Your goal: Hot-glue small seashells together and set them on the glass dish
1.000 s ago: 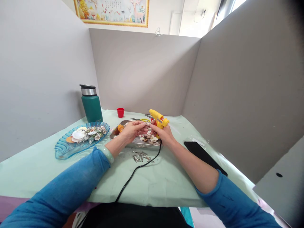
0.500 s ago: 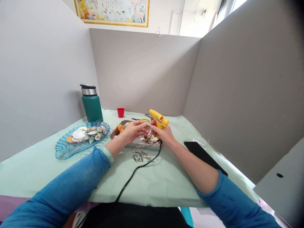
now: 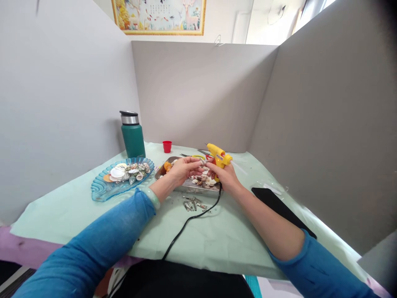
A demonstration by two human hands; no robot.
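Above the metal tray [image 3: 194, 189] of shells, my two hands meet fingertip to fingertip. My left hand [image 3: 184, 169] is closed, pinching a small speckled shell [image 3: 203, 162]; its details are too small to make out. My right hand [image 3: 228, 176] is wrapped around a yellow hot glue gun [image 3: 219, 155], whose nozzle points up and to the left, away from the shell. The thumb and forefinger of that hand also reach the shell. A black cord [image 3: 194, 217] runs from the gun's handle down over the table's front edge.
Metal pin clips [image 3: 194, 203] lie in front of the tray. On the left are a blue glass dish [image 3: 101, 191] of shells and a green bottle [image 3: 133, 138]. Behind stand a red cup [image 3: 167, 146] and yellow-handled scissors [image 3: 198, 157]. At right lies a black phone-like slab [image 3: 282, 211]. Grey partitions [image 3: 201, 95] enclose the table.
The whole view has swung left, so everything sits further right in the picture. Both hands keep nearly the same pose, with the shell between the fingertips and the glue gun still held.
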